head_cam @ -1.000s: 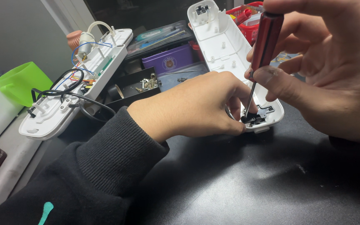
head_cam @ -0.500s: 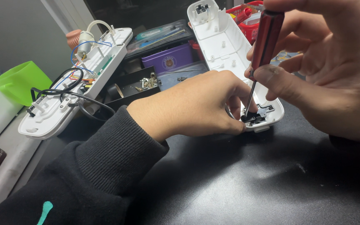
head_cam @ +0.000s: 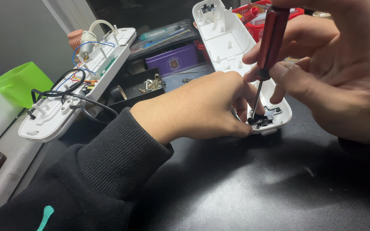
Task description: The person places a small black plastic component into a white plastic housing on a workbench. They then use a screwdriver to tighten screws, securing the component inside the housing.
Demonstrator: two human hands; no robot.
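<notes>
A long white plastic housing shell lies open side up on the black tabletop, running from the upper middle of the view down to the right. At its near end sits a small black fitting, and the tip of your red-handled screwdriver rests on it, the tool standing nearly upright. Your right hand pinches the red handle between thumb and fingertips, the other fingers loosely curled. Your left hand, in a black sleeve, lies across the shell's near end, its fingers curled together and pressed against the fitting beside the screwdriver tip. To the left, well apart, a second white shell lies with black, blue and red wires showing. Between the two shells are a black tray of small metal parts and a purple box. A green container stands at far left, a red basket behind your right hand.
</notes>
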